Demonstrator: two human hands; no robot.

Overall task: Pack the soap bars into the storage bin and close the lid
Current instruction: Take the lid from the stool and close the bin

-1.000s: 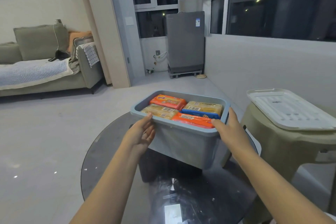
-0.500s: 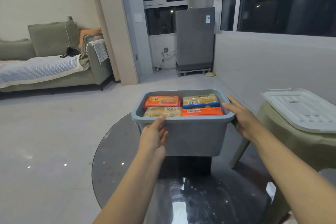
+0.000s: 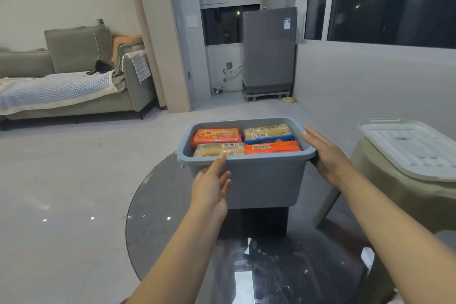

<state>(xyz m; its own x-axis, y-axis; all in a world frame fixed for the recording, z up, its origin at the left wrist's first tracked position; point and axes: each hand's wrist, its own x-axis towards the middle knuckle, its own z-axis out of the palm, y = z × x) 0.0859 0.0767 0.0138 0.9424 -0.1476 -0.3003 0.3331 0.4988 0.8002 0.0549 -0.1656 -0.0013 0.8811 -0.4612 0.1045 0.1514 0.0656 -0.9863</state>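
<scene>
Head view: soap-filled bin (image 3: pixel 261 180) gripped between both hands, left (image 3: pixel 212 187), right (image 3: pixel 325 155).

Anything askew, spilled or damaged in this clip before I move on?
Nothing stands out. Four wrapped soap bars lie flat in two tidy rows inside the blue bin, which both hands hold level by its rim. The white lid lies flat on the stool to the right, not yet fitted. No spill or damage shows.
</scene>
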